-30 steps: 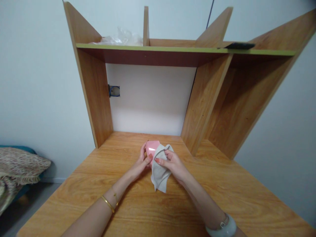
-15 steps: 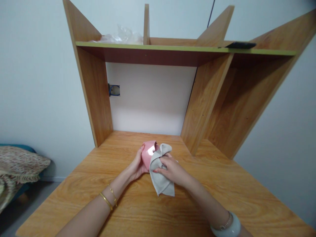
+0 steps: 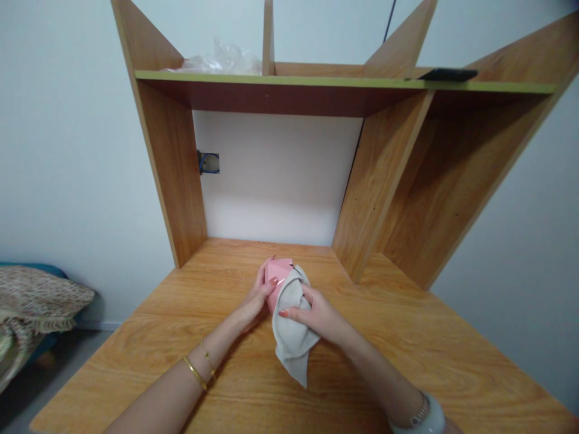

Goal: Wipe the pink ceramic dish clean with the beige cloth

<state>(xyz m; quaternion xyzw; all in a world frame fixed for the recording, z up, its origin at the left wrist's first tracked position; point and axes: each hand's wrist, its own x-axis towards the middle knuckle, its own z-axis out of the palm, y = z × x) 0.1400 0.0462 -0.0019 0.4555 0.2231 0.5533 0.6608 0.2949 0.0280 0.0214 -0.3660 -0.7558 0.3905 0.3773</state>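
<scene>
My left hand (image 3: 254, 298) is wrapped round a small glossy pink object (image 3: 277, 272), holding it just above the middle of the wooden desk (image 3: 181, 355). My right hand (image 3: 316, 313) grips a pale grey cloth (image 3: 292, 337) and presses it against the right side of the pink object. The cloth's loose end hangs down toward the desktop. The cloth and my fingers hide much of the pink object.
A wooden hutch with side panels (image 3: 176, 175) and a green-edged shelf (image 3: 316, 81) rises at the desk's back. Crumpled clear plastic (image 3: 217, 60) and a flat black item (image 3: 447, 74) lie on the shelf. A patterned blanket (image 3: 31, 301) sits at far left.
The pink object has turned in my left hand. My right hand has shifted the cloth over its right side, and the cloth's loose end now hangs lower.
</scene>
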